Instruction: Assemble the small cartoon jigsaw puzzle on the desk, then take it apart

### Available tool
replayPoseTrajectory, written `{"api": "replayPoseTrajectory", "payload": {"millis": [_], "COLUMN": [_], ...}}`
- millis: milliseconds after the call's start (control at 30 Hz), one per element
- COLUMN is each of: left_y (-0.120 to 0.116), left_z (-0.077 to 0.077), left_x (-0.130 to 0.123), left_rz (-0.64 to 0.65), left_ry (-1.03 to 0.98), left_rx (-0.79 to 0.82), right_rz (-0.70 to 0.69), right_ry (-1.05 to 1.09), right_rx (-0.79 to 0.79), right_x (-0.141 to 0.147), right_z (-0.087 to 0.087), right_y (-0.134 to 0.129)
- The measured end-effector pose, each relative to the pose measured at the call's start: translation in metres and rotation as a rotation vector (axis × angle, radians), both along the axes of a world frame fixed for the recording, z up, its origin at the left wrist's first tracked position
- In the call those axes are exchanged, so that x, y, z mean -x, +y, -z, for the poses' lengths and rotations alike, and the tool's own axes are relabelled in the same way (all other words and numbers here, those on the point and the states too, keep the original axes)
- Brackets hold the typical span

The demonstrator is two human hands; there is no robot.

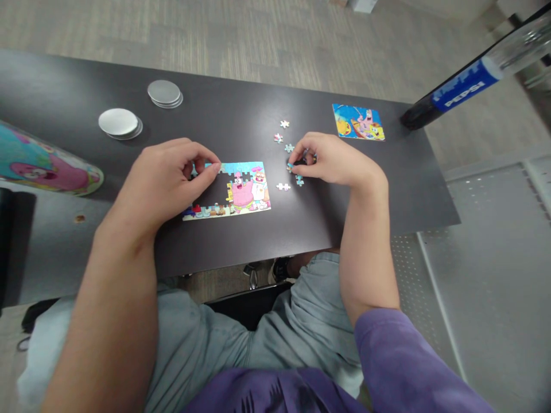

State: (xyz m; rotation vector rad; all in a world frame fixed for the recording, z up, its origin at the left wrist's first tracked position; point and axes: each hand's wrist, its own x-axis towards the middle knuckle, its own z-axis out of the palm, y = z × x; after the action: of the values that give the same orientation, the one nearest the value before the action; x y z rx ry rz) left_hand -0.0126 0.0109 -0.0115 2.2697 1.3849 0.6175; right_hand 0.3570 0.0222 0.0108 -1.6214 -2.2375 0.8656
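Observation:
A partly assembled jigsaw puzzle lies on the dark table, its left middle a gap framed by border pieces. My left hand is over the puzzle's upper left, thumb and index finger pinched together at the top border. What these fingers hold, if anything, is hidden. To the right of the puzzle, my right hand pinches a small jigsaw piece between thumb and fingers, low over the table. Around it lie several loose pieces, including a teal one, a pale one and another farther back.
A cartoon picture card lies at the right, beside a Pepsi bottle near the table's right end. Two small stacks of silvery discs sit at the back left. A cartoon-printed cylinder stands at the far left of the table.

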Motion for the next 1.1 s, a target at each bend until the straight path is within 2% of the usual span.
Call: {"api": "replayPoseTrajectory", "payload": {"millis": [133, 400, 800, 967, 1100], "left_y": [0.001, -0.001, -0.001, 0.001, 0.003], "left_z": [0.001, -0.002, -0.004, 0.001, 0.006], "left_x": [0.002, 0.001, 0.0, 0.002, 0.003], "left_rz": [-0.006, -0.019, -0.006, -0.017, 0.005], "left_ry": [0.003, 0.045, 0.027, 0.005, -0.024], "left_rx": [-0.01, 0.013, 0.027, 0.015, -0.003], "right_rz": [-0.012, 0.094, 0.06, 0.019, -0.081], "right_ry": [-0.046, 0.008, -0.034, 0.054, 0.249], "right_rx": [0.0, -0.012, 0.029, 0.043, 0.017], "right_x": [0.007, 0.01, 0.014, 0.015, 0.038], "right_z": [-0.002, -0.001, -0.004, -0.004, -0.009], "right_y": [-0.002, -0.004, -0.006, -0.006, -0.013]}}
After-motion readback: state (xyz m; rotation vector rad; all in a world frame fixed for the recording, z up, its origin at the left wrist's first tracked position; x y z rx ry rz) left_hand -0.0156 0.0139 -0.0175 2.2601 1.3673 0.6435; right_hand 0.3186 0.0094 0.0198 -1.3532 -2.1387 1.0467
